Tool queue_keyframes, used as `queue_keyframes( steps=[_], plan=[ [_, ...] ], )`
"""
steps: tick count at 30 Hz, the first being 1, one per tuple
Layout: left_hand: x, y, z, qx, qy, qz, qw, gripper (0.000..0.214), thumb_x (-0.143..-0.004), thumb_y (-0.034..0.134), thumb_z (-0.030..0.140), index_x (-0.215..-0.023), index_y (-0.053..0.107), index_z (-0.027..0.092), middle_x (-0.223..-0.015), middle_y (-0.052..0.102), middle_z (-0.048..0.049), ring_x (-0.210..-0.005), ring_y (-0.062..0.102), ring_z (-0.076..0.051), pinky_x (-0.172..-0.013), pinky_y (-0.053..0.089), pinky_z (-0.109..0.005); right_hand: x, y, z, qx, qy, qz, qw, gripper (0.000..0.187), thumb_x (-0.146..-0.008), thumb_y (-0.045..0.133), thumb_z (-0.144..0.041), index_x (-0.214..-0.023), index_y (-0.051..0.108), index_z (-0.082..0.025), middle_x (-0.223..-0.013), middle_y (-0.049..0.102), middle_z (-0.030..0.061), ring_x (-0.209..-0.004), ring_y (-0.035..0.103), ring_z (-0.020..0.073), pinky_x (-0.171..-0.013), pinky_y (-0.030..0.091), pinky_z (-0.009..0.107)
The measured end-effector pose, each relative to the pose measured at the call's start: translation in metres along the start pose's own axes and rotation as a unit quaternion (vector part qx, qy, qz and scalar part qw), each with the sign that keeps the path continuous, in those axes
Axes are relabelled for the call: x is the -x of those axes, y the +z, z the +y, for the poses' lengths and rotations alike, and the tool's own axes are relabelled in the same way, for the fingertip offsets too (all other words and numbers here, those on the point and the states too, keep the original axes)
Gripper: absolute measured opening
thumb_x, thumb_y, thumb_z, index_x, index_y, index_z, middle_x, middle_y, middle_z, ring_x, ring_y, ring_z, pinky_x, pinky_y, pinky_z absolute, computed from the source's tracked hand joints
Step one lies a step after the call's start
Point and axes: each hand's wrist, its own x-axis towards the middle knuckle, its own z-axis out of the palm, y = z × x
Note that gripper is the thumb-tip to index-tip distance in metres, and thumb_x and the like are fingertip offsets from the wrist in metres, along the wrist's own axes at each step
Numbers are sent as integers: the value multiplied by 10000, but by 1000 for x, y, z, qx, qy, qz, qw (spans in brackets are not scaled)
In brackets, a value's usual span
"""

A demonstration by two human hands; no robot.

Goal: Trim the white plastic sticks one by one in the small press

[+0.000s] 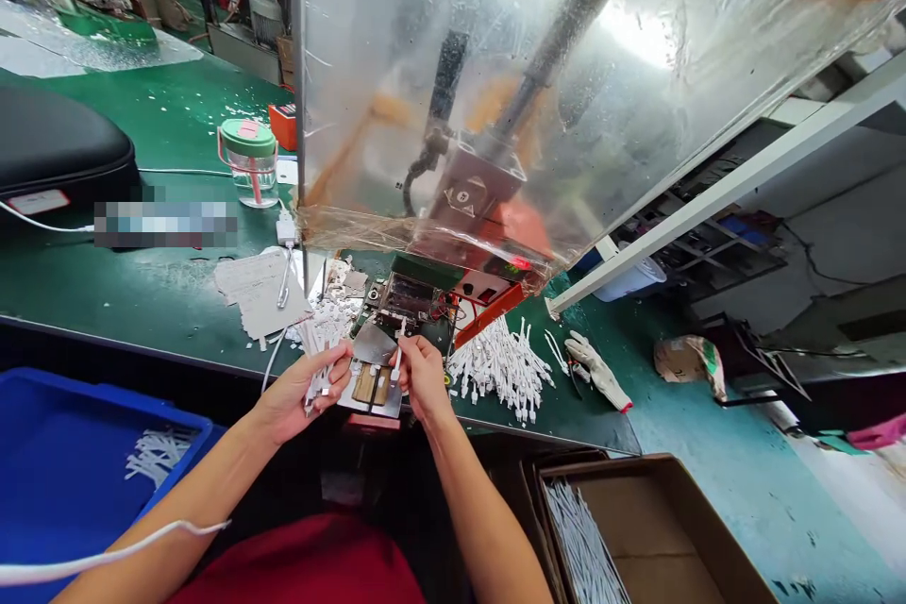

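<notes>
My left hand [293,401] is closed around a few short white cables [316,385], left of a small bench machine [407,294]. Between the thumb and fingers of my right hand [426,379] is a short white cable [396,364], held upright at the machine's front. A metal plate [374,345] lies between my hands, above a wooden block [371,385]. More white cables with plug ends form a pile [501,363] to the right of my right hand. Small white pieces [332,316] are scattered behind my left hand.
Plastic sheeting [382,38] hangs over the machine. On the green bench stand a lidded jar [249,160], torn cardboard [261,293] and a work glove [598,373]. A blue bin [63,396] is at lower left, a cardboard box [672,538] with grey cables at lower right.
</notes>
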Motion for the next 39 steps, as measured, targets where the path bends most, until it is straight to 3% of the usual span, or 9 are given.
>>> queue_keyframes(
  steps=[10, 18, 25, 28, 30, 32, 34, 36, 39],
  plan=[
    [-5, -3, -6, -67, 6, 34, 997, 259, -769, 765, 358, -782, 643, 130, -535, 466, 49, -424, 402, -46, -313, 248, -111, -2, 3, -2, -13, 14, -1, 1000, 325, -708, 712, -434, -643, 501, -196, -535, 625, -28, -319, 382, 45, -308, 245, 168],
    [-22, 11, -19, -225, 34, 50, 972, 544, -776, 703, 524, -475, 417, 173, -419, 389, 39, -392, 372, -62, -343, 196, -161, -4, 2, -2, -26, 18, -11, 999, 332, -696, 718, -455, -650, 513, -198, -541, 618, -37, -315, 375, 41, -308, 257, 172],
    [-38, 27, -27, -341, 98, 77, 932, 433, -733, 717, 553, -909, 658, 163, -439, 444, 70, -397, 412, -106, -352, 277, -178, 5, -7, -4, 23, -7, -31, 999, 327, -726, 694, -500, -708, 559, -203, -538, 579, -55, -334, 411, 61, -318, 319, 180],
    [-41, 30, -28, -373, 94, 93, 918, 478, -725, 711, 574, -936, 669, 147, -441, 468, 60, -398, 413, -107, -353, 292, -182, 8, -44, -15, 107, -30, -16, 994, 325, -754, 656, -516, -782, 585, -201, -630, 639, -28, -363, 452, 77, -340, 356, 194],
    [-42, 32, -30, -383, 91, 104, 913, 481, -721, 708, 584, -915, 670, 146, -439, 477, 57, -388, 396, -99, -355, 298, -183, 4, -87, -28, 193, -60, 53, 978, 297, -782, 608, -496, -794, 593, -200, -645, 642, -18, -397, 476, 95, -381, 385, 213],
    [-43, 33, -31, -386, 86, 107, 912, 475, -714, 709, 589, -881, 669, 146, -438, 474, 58, -381, 386, -93, -354, 295, -182, -4, -139, -45, 303, -104, 156, 934, 248, -806, 556, -442, -781, 606, -200, -674, 647, -1, -488, 532, 126, -465, 424, 237],
    [-44, 33, -32, -385, 80, 111, 913, 468, -711, 710, 592, -859, 668, 150, -437, 467, 60, -378, 387, -93, -351, 283, -180, -17, -191, -60, 439, -132, 237, 857, 177, -800, 533, -342, -754, 625, -198, -768, 682, 32, -671, 603, 165, -621, 459, 261],
    [-45, 34, -33, -385, 77, 115, 912, 457, -710, 708, 593, -842, 666, 158, -436, 463, 61, -383, 402, -99, -350, 274, -180, -33, -231, -70, 527, -98, 282, 796, 146, -789, 515, -278, -739, 629, -203, -809, 694, 41, -781, 616, 184, -715, 442, 271],
    [-47, 36, -34, -388, 79, 125, 910, 439, -696, 721, 587, -808, 661, 167, -437, 458, 61, -409, 442, -115, -355, 282, -182, -59, -265, -74, 551, -59, 302, 776, 133, -769, 541, -270, -679, 613, -202, -753, 682, 47, -769, 610, 198, -712, 413, 277]
  ],
)
